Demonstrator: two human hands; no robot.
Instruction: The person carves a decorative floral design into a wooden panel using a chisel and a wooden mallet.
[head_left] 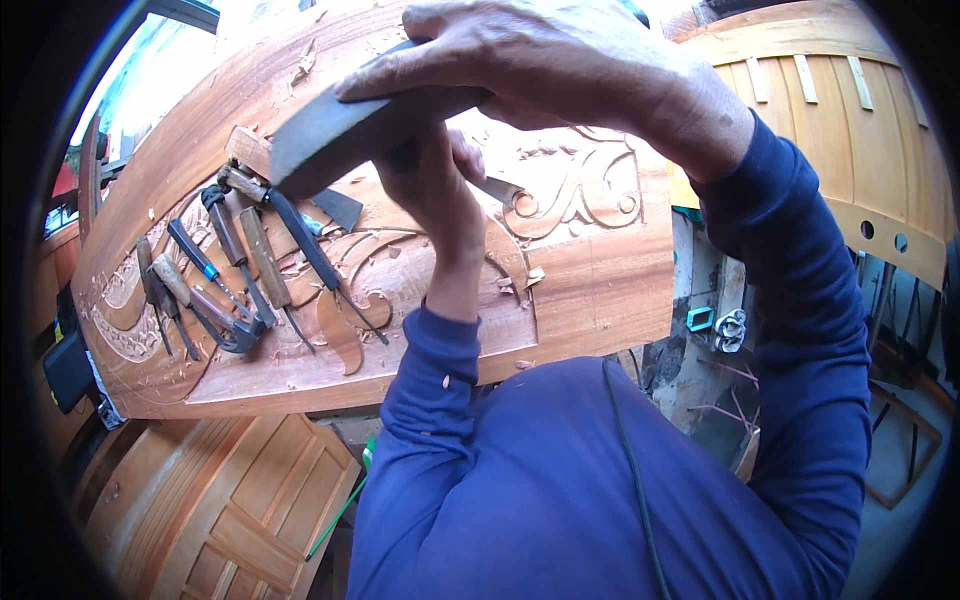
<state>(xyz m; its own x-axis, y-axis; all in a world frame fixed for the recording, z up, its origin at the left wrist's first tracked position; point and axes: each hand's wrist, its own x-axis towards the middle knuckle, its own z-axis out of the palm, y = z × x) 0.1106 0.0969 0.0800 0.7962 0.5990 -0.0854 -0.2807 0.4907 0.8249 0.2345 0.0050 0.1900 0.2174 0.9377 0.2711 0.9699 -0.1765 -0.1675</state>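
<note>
My right hand is closed on a grey rectangular block that looks like a sharpening stone, raised and tilted above the panel. Beneath it my left hand is curled shut, and a flat metal chisel blade juts from it toward the right. The chisel's handle is hidden by the hand and the stone. Below both hands lies a large carved wooden panel with scrollwork and curled shavings. Several carving chisels and gouges with worn handles are spread on its left part.
A wooden block sits behind the chisels. At lower left leans a panelled wooden door, and a slatted wooden panel stands at the upper right. A dark cord hangs down my front. Metal frames stand on the right.
</note>
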